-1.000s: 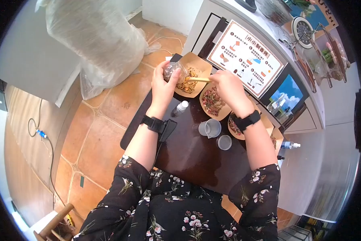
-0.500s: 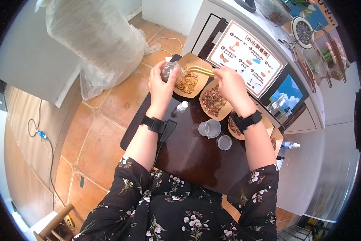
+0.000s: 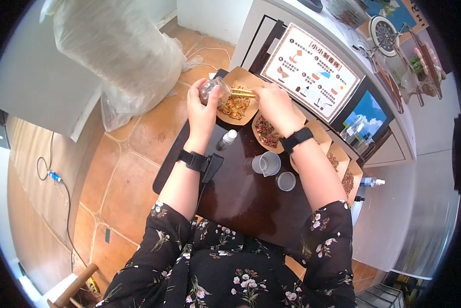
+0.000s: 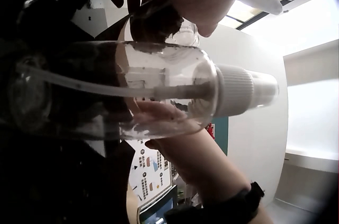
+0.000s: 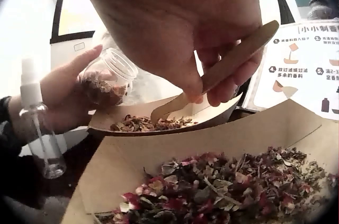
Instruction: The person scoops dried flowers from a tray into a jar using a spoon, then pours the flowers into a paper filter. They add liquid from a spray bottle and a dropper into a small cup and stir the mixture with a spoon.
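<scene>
In the head view my left hand (image 3: 202, 113) grips a small clear glass jar (image 3: 213, 91), tilted over the left side of a brown paper tray (image 3: 251, 79). Dark dried bits lie inside the jar, as the right wrist view shows. My right hand (image 3: 277, 108) pinches bamboo tweezers (image 5: 233, 60), whose curved tip is down at the yellow-brown dried pieces (image 5: 153, 123) in that tray. Just below my right hand stands another paper tray (image 5: 127, 155) of dried red and green petals (image 5: 212, 187).
A clear spray bottle (image 3: 227, 139) stands close to my left wrist. Nearer me on the dark table (image 3: 240, 205) are a plastic measuring cup (image 3: 267, 164) and a round lid (image 3: 287, 181). More filled trays line the right edge, below an instruction sheet (image 3: 310, 72).
The tweezers have gone from near the jar's mouth down toward the dried pieces in the tray. My right forearm has shifted left, uncovering more trays; the jar stays in my left hand.
</scene>
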Tool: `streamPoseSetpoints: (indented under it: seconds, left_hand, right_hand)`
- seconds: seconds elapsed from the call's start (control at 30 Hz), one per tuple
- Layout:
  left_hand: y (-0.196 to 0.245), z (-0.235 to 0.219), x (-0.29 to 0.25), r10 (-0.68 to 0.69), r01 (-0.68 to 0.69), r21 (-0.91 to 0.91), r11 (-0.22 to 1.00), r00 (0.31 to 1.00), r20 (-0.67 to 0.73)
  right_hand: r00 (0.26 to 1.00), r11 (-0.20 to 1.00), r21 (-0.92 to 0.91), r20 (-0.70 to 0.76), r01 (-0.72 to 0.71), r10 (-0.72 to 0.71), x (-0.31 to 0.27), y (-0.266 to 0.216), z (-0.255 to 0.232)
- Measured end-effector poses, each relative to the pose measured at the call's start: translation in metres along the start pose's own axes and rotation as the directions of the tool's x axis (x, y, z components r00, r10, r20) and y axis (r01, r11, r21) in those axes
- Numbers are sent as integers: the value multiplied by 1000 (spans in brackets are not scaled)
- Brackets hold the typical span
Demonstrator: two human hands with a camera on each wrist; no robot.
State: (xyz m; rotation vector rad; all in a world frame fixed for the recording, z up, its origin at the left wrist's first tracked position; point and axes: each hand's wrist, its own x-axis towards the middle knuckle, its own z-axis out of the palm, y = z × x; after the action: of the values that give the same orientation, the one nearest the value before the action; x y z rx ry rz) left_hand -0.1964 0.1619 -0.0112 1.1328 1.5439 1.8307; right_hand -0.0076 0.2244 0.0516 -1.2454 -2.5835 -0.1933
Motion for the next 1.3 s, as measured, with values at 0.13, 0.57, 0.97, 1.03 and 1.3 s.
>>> streamPoseSetpoints:
  seconds: [0.13, 0.57, 0.97, 1.03, 1.3]
  left_hand:
    - [1, 0, -1, -9, 9, -8, 1000, 1000, 1]
    - [11, 1, -4, -9, 9, 20, 1000, 1000, 18]
    - [10, 0, -3, 17, -19, 37, 999, 999, 34]
    - [9, 0, -3, 16, -17, 50, 999, 999, 33]
    - [8, 1, -3, 1, -1, -5, 1000, 999, 47]
  right_hand:
    - [999, 1000, -13, 28, -19, 19, -2, 4, -1]
    - [991, 924, 368, -38, -104, 126, -6, -4, -60]
    - [983, 982, 85, 93, -168, 160, -17, 20, -22]
    - [985, 983, 89, 87, -158, 150, -16, 18, -16]
    - [999, 998, -56, -4, -37, 37, -14, 20, -2]
